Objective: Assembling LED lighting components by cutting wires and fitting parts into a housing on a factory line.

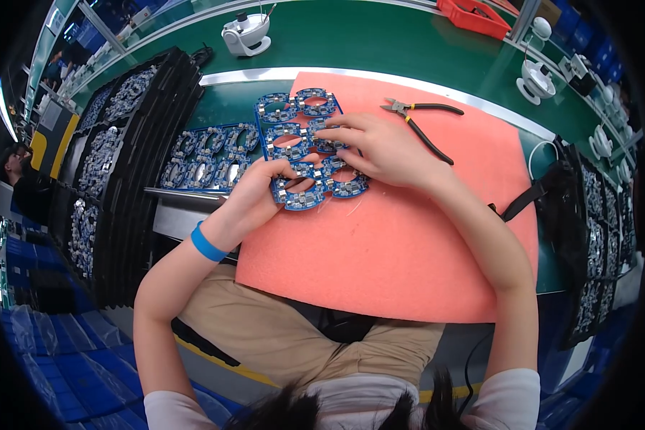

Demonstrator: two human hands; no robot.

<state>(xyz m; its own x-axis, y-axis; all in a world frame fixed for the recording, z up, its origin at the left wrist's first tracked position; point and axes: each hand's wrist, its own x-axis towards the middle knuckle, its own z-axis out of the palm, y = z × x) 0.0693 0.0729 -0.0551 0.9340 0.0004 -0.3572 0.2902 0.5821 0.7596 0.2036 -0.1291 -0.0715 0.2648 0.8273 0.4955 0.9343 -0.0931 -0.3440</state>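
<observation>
A blue circuit board panel (pixel 292 195) of several joined ring-shaped boards is held tilted over a pink foam mat (pixel 380 258). My left hand (pixel 258 188) is closed on its near left corner, thumb on top and the other fingers mostly hidden beneath. Over the panel's right side reaches my right hand (pixel 387 150), its fingers spread and their tips touching the boards. Beyond that hand, a pair of side cutters (pixel 426 125) with black and yellow handles lies on the mat, jaws pointing left.
Another blue board panel (pixel 211 147) lies to the left on the green bench. Tall black trays (pixel 132 172) filled with boards stand farther left. White devices (pixel 247 34) and a red bin (pixel 474 17) sit at the back. A black strap (pixel 524 202) hangs at the right edge.
</observation>
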